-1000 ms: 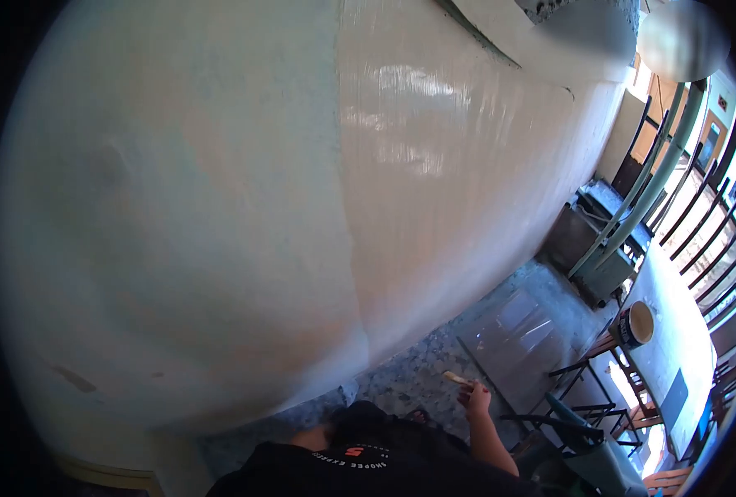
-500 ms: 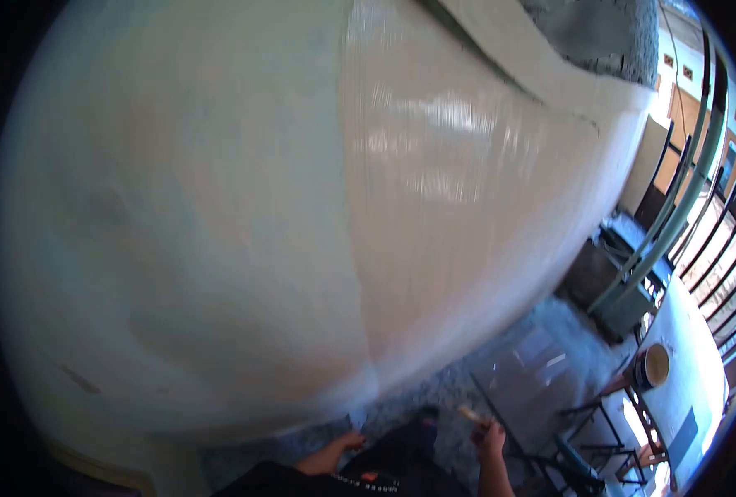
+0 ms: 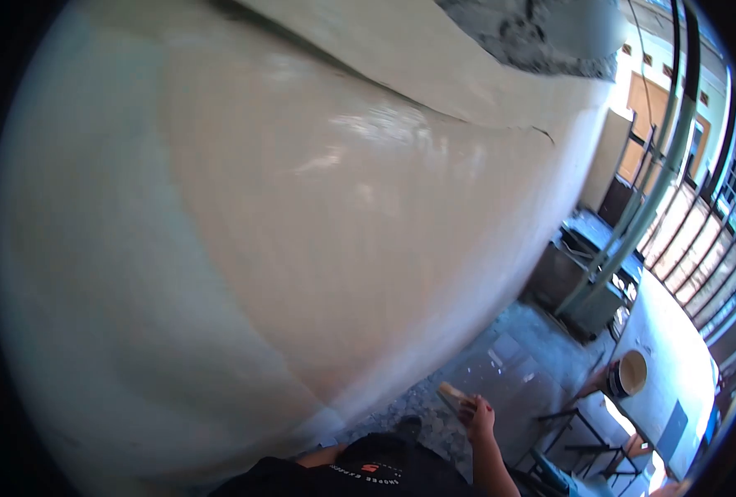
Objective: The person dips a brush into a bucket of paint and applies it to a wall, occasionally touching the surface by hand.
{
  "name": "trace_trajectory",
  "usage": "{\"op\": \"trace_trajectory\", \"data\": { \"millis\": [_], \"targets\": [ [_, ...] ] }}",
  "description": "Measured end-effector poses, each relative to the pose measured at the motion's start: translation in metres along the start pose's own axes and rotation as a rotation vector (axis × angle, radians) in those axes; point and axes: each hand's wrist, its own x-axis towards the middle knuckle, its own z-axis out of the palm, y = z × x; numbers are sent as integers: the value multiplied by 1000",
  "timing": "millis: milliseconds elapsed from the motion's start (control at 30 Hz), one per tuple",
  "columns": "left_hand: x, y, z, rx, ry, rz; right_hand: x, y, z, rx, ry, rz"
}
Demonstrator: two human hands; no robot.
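Observation:
My right hand is closed around the handle of a small paintbrush, whose pale bristles point up and left, toward the wall but apart from it. In front of me stands a wall with a beige, glossy, freshly coated stretch on its right part and a paler surface to the left. Only a bit of my left forearm shows beside my black shirt; the hand itself is hidden.
At right, a white table bears an open paint bucket and a dark flat sheet. Metal stands sit below it. Upright poles and a railing rise behind. Rough broken plaster tops the wall.
My view has turned to the right, so the wall has shifted left. My right hand has risen slightly with the brush. My left hand has dropped out of sight.

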Motion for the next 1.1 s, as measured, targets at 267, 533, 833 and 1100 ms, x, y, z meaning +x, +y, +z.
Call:
{"op": "trace_trajectory", "data": {
  "millis": [267, 533, 833, 1100],
  "targets": [
    [120, 179, -29, 520, -530, 314, 7, -61, -74, 328, 225, -97],
    [60, 367, 13, 152, 3, 249, 47, -113, -173, 179, 222, 121],
    [-10, 337, 145, -303, 275, -221, 116, -239, -240, -137, 15, 84],
    [-96, 271, 242, -260, 59, -399, 146, -252, -220, -47, -72, 40]
  ]
}}
